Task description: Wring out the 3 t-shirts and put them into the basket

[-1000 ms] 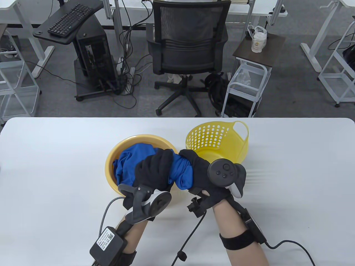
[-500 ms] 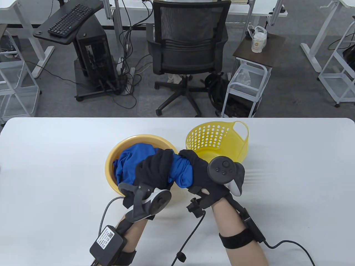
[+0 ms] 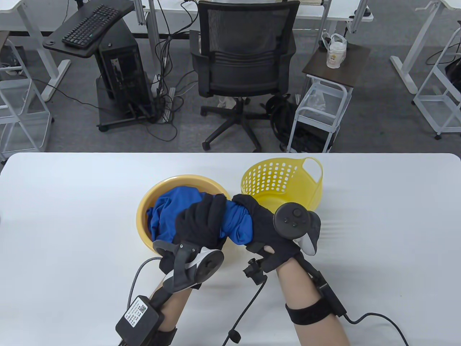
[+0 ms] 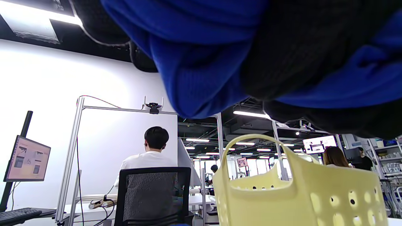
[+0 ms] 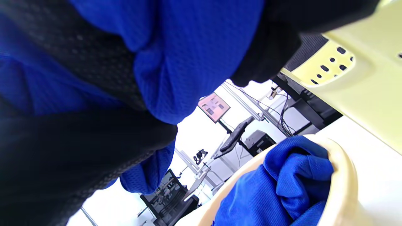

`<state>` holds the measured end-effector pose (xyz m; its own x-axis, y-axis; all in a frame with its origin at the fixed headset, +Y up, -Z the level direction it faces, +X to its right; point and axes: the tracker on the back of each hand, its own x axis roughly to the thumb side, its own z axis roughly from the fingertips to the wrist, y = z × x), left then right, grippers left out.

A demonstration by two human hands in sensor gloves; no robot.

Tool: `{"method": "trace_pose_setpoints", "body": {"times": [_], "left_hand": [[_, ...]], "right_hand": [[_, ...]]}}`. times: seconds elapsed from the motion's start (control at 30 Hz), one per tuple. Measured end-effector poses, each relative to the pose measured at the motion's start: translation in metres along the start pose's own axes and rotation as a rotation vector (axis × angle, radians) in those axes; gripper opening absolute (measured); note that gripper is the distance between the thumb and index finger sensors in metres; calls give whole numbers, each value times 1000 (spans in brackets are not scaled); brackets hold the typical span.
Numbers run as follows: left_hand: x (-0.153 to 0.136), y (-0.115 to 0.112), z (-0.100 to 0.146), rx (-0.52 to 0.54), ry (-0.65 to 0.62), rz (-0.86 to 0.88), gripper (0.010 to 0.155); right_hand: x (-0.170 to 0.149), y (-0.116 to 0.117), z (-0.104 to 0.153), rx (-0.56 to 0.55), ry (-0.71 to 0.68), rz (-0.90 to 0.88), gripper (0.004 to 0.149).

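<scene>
Wringing step, first of three shirts by the look of the containers. Blue shirt bunched into a thick rope, held above the near rim of the bowl. Left hand wrapped round the left part of the roll, fingers curled over the top; right hand clamped round the right part, knuckles next to the basket. Twisted cloth showing between the two fists, bulging downward in both wrist views. Trackers riding on the backs of both hands, fingers free of them.

Next move, judged from this posture: opposite turns of the two wrists to tighten the twist, kept over the bowl so any run-off falls inside, followed by a short carry to the right and a release over the basket. No drips visible in any view; wetness of the cloth cannot be told.

Bowl: yellow, round, left of the basket, holding more blue cloth piled to the rim; whether one or two garments cannot be told, nor any water beneath. Basket: yellow, perforated wall, loop handle at the far right, standing on the table just beside the bowl, with no cloth visible inside.
</scene>
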<state>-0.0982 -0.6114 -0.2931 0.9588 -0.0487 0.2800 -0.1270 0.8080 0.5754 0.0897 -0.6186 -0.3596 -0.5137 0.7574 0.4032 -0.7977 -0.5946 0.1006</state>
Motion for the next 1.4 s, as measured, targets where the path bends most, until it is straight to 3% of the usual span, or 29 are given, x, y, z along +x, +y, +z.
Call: {"method": "trace_pose_setpoints", "body": {"times": [0.2,0.6,0.77,1.07,1.2,1.4], "left_hand": [[3,4,-1,23,3,21,104],[5,-5,0,-18,4,-27,104],[1,8,-1,22,9,-21,105],[-2,4,0,37,13,-11,105],[-8,9,-2,48,33,6,106],[-14,20,-5,-25,89,84,113]], "right_hand": [[6,-8,3,-11,-14,23,77],[-8,1,-3,23,52,-35,78],[-1,3,0,-18,44,-154,79],[2,6,4,-64,57,-149,79],[16,5,9,-115,59,-68,80],[19,-12,12,-168,-4,-73,83]]}}
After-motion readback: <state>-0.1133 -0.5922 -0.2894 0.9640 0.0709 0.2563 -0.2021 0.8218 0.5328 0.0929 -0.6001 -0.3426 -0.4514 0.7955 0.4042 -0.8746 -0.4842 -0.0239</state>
